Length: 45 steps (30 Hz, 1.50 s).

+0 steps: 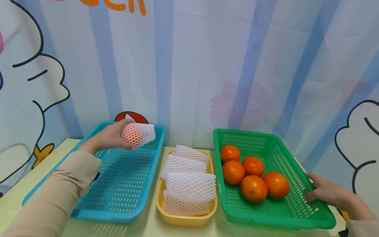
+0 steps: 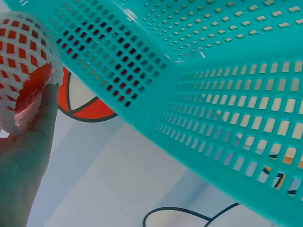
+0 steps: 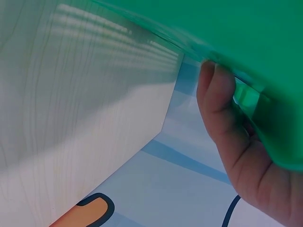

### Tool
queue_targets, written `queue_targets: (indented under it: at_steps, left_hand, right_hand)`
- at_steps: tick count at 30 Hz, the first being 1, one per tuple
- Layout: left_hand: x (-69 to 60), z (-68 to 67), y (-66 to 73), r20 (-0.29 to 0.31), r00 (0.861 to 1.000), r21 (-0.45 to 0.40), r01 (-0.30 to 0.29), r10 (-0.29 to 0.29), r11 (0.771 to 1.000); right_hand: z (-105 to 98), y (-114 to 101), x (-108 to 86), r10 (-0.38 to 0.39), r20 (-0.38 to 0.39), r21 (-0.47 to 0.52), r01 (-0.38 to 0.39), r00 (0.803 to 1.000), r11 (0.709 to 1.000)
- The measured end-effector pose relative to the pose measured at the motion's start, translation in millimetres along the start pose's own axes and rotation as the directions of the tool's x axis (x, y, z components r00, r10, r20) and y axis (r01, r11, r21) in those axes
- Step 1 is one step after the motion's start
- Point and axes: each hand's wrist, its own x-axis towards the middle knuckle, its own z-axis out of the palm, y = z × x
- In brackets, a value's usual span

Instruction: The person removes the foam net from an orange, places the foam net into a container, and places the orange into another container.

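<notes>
My left hand [image 1: 113,135] grips an orange in a white foam net sleeve [image 1: 138,134] above the far part of the blue basket [image 1: 124,184]. In the left wrist view, bare orange skin [image 2: 35,85] shows at the sleeve's open end, beside the thumb. My right hand [image 1: 330,192] holds the right rim of the green basket [image 1: 296,220]; in the right wrist view its fingers [image 3: 220,90] curl against the rim. Several oranges [image 1: 253,188] lie in the green basket, mostly toward its left side.
Between the two baskets stands a small yellow tray [image 1: 186,220] with several flattened white foam net sleeves [image 1: 189,186] overlapping in it. All stand on a pale wood-grain table [image 3: 61,118]. A printed striped cloth [image 1: 192,72] hangs close behind the table.
</notes>
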Motion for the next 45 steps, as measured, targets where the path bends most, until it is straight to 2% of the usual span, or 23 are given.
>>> queue_targets:
  at_steps: [6, 13, 24, 33, 36, 39, 41, 45]
  left_hand:
    - [0.8, -0.5, 9.8, 0.028, 1.000, -0.009, -0.009, 0.010, 1.000]
    - [1.0, -0.4, 16.4, 0.025, 0.999, -0.001, -0.026, 0.026, 1.000]
    - [1.4, 1.4, 42.9, 0.060, 0.994, -0.046, -0.086, 0.089, 0.995]
    - [0.1, 2.1, 53.4, 0.066, 0.993, -0.037, -0.098, 0.101, 0.994]
    - [-0.6, 2.7, 55.3, 0.066, 0.991, -0.034, -0.114, 0.116, 0.993]
    - [-1.7, 3.3, 57.7, 0.066, 0.989, -0.035, -0.128, 0.130, 0.991]
    - [-2.0, 3.8, 59.2, 0.066, 0.988, -0.033, -0.137, 0.139, 0.990]
    - [-2.3, 5.6, 62.0, 0.065, 0.986, -0.025, -0.155, 0.157, 0.988]
  right_hand:
    - [-11.7, 13.1, 10.7, -0.038, 0.067, 0.004, 0.038, 0.997, 0.999]
    - [0.2, -0.9, 0.9, -0.001, -0.012, -0.011, 0.001, 1.000, 1.000]
    - [1.7, -3.4, -4.6, -0.001, -0.017, -0.014, 0.001, 1.000, 1.000]
    - [0.8, -2.4, -5.4, -0.032, 0.007, -0.011, 0.032, 0.999, 0.999]
    - [0.2, -7.2, -6.5, -0.027, -0.011, -0.069, 0.026, 1.000, 0.997]
    - [-0.9, -15.6, -9.2, -0.037, -0.043, -0.173, 0.029, 0.998, 0.984]
    - [-1.5, -22.2, -11.7, -0.058, -0.072, -0.247, 0.038, 0.996, 0.968]
    - [-0.8, -33.2, -15.0, -0.123, -0.135, -0.324, 0.073, 0.983, 0.943]
